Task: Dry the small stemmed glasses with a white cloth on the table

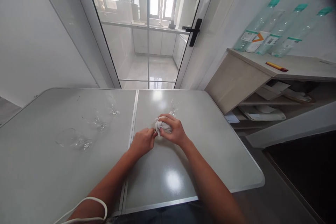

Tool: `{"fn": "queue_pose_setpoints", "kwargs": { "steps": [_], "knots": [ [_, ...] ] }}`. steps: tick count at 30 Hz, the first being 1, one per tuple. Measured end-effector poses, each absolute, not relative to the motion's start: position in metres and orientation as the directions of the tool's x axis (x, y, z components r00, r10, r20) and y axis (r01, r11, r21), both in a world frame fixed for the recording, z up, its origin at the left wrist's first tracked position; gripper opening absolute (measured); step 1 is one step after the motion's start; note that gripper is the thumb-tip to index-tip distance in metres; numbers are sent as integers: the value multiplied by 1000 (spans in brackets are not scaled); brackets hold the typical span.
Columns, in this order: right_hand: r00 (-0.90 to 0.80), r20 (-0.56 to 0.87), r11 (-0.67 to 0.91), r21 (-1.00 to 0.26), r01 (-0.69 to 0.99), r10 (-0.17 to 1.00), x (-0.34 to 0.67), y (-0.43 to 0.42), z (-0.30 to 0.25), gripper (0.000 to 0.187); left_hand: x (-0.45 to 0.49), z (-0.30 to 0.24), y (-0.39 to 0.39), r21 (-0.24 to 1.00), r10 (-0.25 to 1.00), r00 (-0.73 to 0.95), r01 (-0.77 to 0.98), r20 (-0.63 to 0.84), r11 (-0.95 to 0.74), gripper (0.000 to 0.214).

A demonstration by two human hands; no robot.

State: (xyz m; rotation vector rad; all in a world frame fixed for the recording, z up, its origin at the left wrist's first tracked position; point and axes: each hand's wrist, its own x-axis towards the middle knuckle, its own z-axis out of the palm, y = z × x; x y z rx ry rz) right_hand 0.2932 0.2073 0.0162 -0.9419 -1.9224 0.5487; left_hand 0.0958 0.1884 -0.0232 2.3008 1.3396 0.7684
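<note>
My right hand [171, 128] is closed around a crumpled white cloth [165, 127] above the right half of the table. My left hand [144, 141] is closed in a pinch against the cloth's left side. What sits between its fingers, and anything wrapped inside the cloth, is hidden. Just beyond the cloth stands a clear stemmed glass [173, 111], partly covered by my right hand. On the table's left half are three more clear stemmed glasses: a near one [78, 142], a middle one [97, 121] and a far one [113, 109], faint against the surface.
The grey table [210, 168] has a metal seam [133, 122] down its middle. Beyond it is a glass door [148, 52] with a black handle [194, 32]. At right, a wooden shelf unit [241, 73] carries several empty plastic bottles [270, 38] and a yellow-red stick-shaped item [276, 66].
</note>
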Motion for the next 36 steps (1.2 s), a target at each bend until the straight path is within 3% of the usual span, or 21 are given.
{"fn": "queue_pose_setpoints", "kwargs": {
  "steps": [3,6,9,12,16,19,21,23,25,27,31,33,36],
  "knots": [
    [-242,257,328,-887,326,936,291,208,16,11,90,-20,191,393,829,480,730,287,-559,26],
    [-232,9,41,-990,134,973,294,210,13,21,88,-18,191,364,794,536,706,286,-607,29],
    [-293,-194,-232,-967,-103,936,298,213,11,27,87,-17,191,430,792,544,667,278,-609,28],
    [-389,-234,-378,-857,-351,891,294,215,11,25,87,-18,194,583,827,491,599,274,-549,25],
    [-257,-100,-240,-761,-603,961,274,211,11,36,96,-23,195,875,928,327,380,177,-301,34],
    [-61,15,-21,-832,-554,998,258,202,5,44,109,-28,192,995,967,251,81,43,-66,48],
    [53,167,175,-915,-364,984,252,196,-1,47,115,-31,191,996,972,233,-68,-33,50,53],
    [28,382,383,-923,-49,924,252,194,-4,48,117,-33,191,988,975,208,-117,-74,100,53],
    [-130,545,560,-791,246,828,255,195,-4,48,116,-34,190,991,981,175,-89,-86,103,50],
    [-305,596,667,-625,406,743,260,198,-1,47,115,-35,189,994,982,166,-44,-94,102,47],
    [-457,593,746,-469,474,663,268,201,4,37,116,-36,183,994,977,186,-16,-99,104,39],
    [-428,592,727,-499,471,683,268,200,4,34,118,-36,182,995,974,203,-22,-95,102,42],
    [-223,592,623,-656,426,775,261,196,1,37,121,-37,182,996,975,214,-38,-65,74,47]
  ]
}}
